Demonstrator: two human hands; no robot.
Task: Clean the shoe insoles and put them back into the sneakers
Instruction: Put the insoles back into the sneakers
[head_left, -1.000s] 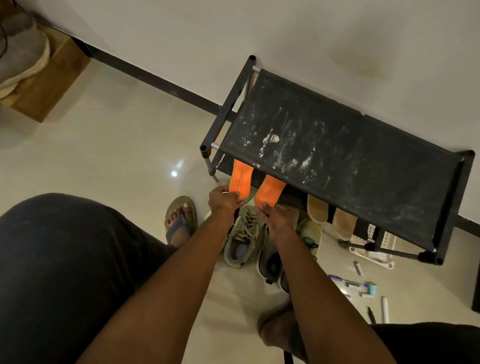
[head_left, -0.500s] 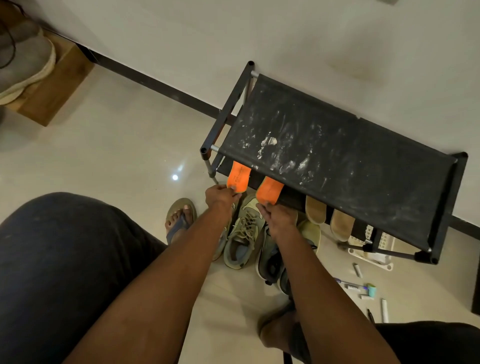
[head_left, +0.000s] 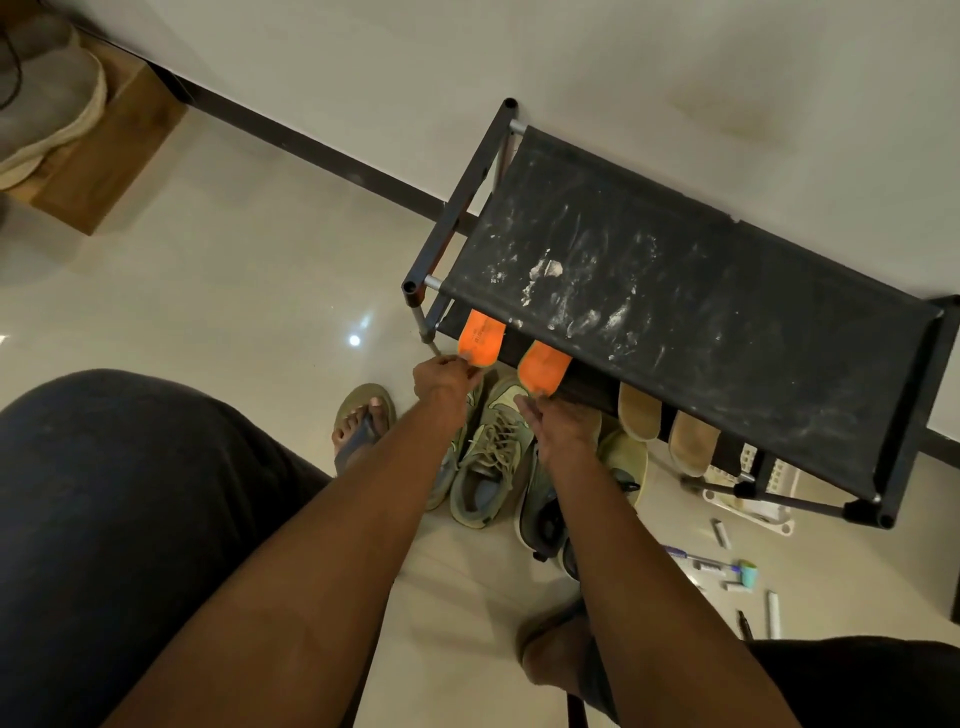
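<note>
Two orange insoles stick out from under the top of a black shoe rack (head_left: 701, 312). My left hand (head_left: 441, 376) pinches the near end of the left orange insole (head_left: 480, 340). My right hand (head_left: 558, 423) holds the near end of the right orange insole (head_left: 543, 366). Below my hands, olive-green sneakers (head_left: 491, 457) with laces stand on the floor. A darker sneaker (head_left: 543, 512) lies beside them, partly hidden by my right forearm.
Two tan insoles (head_left: 667, 428) rest on the rack's lower shelf to the right. Pens and small tubes (head_left: 727, 569) lie scattered on the tiled floor at right. My sandalled foot (head_left: 363, 423) is left of the sneakers. A wooden box (head_left: 109, 156) stands far left.
Both hands have pushed the orange insoles a little further under the rack's top, so less of each shows. The view has drifted slightly.
</note>
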